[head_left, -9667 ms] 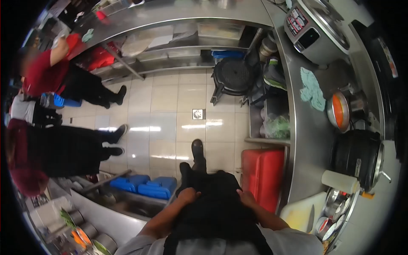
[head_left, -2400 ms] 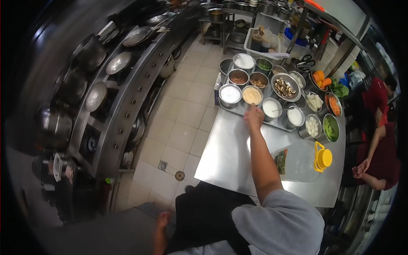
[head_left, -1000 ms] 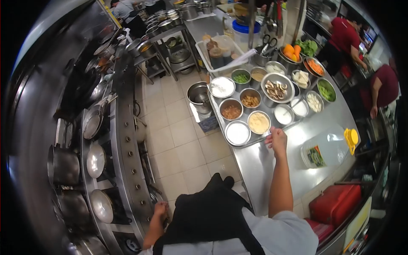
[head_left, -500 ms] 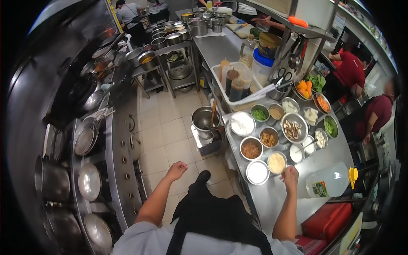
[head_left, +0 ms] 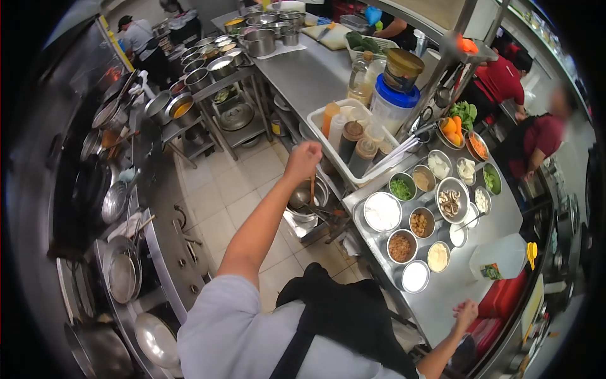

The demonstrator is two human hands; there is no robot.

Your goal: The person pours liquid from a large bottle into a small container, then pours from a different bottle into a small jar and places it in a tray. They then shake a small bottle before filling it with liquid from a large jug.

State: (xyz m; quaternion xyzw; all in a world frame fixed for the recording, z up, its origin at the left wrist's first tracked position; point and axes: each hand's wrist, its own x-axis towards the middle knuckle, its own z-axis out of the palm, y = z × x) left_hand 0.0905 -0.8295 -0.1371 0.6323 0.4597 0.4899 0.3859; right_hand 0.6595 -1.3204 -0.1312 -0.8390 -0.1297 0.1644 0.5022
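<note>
I am holding my left hand up with its fingers clenched into a fist, right above the wooden ladle handle; I cannot tell whether I am gripping it. The ladle is standing in the steel pot just below, beside the white tub of sauce bottles. My right hand is resting on the steel counter, fingers loosely bent and empty, near the small bowl of white powder and the oil jug.
</note>
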